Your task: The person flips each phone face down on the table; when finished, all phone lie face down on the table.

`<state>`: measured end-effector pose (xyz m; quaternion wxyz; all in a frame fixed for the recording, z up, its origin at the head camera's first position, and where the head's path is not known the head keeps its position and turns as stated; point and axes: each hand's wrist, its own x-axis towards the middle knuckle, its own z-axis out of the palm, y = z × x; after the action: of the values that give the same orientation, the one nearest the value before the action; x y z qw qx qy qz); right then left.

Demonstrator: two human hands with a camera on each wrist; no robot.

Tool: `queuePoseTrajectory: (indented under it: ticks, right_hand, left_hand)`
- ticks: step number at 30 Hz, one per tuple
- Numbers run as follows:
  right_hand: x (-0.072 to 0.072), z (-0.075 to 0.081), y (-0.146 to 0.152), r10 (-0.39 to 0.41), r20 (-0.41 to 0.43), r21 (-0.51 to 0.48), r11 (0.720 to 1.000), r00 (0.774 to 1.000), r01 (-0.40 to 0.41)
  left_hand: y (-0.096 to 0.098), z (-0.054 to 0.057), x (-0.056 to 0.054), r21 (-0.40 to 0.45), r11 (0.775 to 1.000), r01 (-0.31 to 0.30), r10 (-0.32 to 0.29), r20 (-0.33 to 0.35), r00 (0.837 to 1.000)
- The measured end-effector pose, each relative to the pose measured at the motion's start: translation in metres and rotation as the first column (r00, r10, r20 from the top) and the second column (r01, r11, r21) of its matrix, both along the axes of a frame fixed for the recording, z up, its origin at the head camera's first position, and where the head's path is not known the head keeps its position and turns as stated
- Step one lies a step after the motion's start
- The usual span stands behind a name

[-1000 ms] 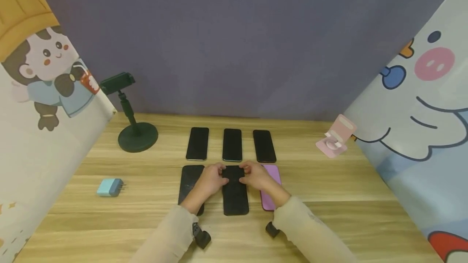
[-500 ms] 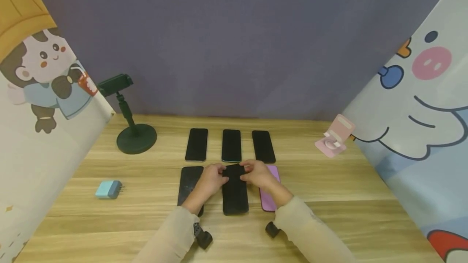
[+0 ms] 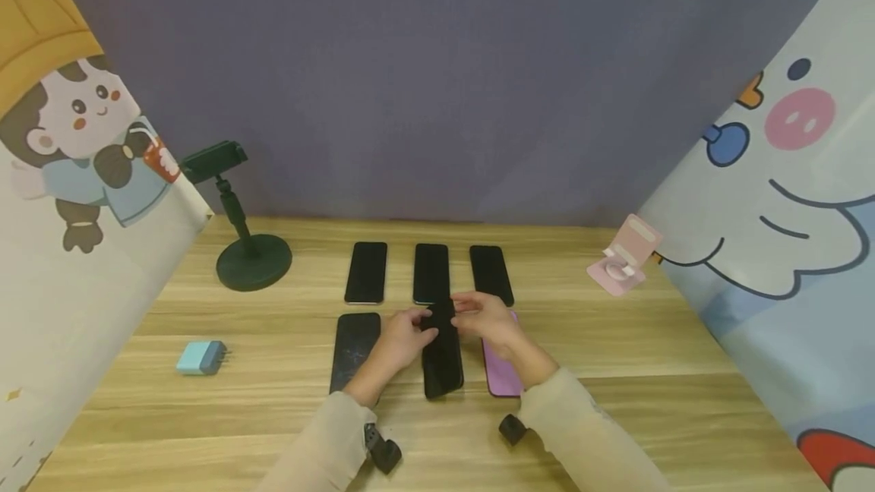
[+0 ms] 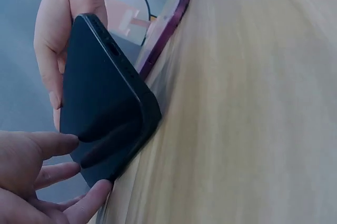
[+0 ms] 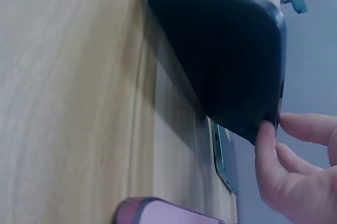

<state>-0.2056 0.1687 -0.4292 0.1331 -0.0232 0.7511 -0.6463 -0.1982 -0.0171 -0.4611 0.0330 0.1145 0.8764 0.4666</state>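
A black smartphone (image 3: 443, 359) is tilted at the centre of the front row, its right side raised and its left side low by the table. My left hand (image 3: 403, 336) holds the far left part of it, fingers (image 4: 92, 197) at the edge in the left wrist view. My right hand (image 3: 487, 321) pinches the raised far right corner. In the right wrist view the phone's dark underside (image 5: 226, 50) shows, with fingers (image 5: 267, 145) at that corner. Another black phone (image 3: 352, 344) lies partly under my left wrist. A purple phone (image 3: 502, 370) lies partly beneath my right forearm.
Behind the hands lie three black phones, a left one (image 3: 367, 272), a middle one (image 3: 431, 272) and a right one (image 3: 491, 273). A dark green stand (image 3: 253, 263) is at back left, a blue plug charger (image 3: 200, 357) at left, a pink phone holder (image 3: 622, 257) at right.
The middle front phone lay flat and has been lifted along its right side, turning slightly. Both hands moved a little with it, the right one rising.
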Motion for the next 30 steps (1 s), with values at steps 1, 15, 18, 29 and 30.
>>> queuePoseTrajectory:
  ticks: [1, 15, 18, 29, 30]
  right_hand:
    - [-0.001, -0.001, 0.001, 0.011, 0.006, -0.034, 0.999, 1.000, -0.011]
    - [-0.001, 0.001, 0.001, 0.091, 0.035, -0.144, 0.986, 0.995, -0.085]
    - [-0.001, 0.001, -0.002, 0.094, 0.031, -0.133, 0.987, 0.995, -0.089]
    - [-0.001, 0.000, -0.007, 0.111, 0.043, -0.117, 0.987, 0.993, -0.105]
    - [-0.002, -0.001, -0.008, 0.114, 0.047, -0.118, 0.987, 0.992, -0.108]
  left_hand:
    - [0.000, -0.001, 0.000, 0.013, 1.000, 0.004, -0.004, -0.002, 1.000]
    - [0.005, 0.002, 0.001, 0.344, 0.939, 0.006, -0.042, 0.097, 0.994]
    - [0.005, 0.002, 0.001, 0.429, 0.903, -0.005, -0.058, 0.135, 0.989]
    - [0.003, 0.004, 0.001, 0.441, 0.896, -0.048, -0.029, 0.166, 0.986]
    - [0.003, 0.004, 0.001, 0.444, 0.894, -0.054, -0.023, 0.167, 0.986]
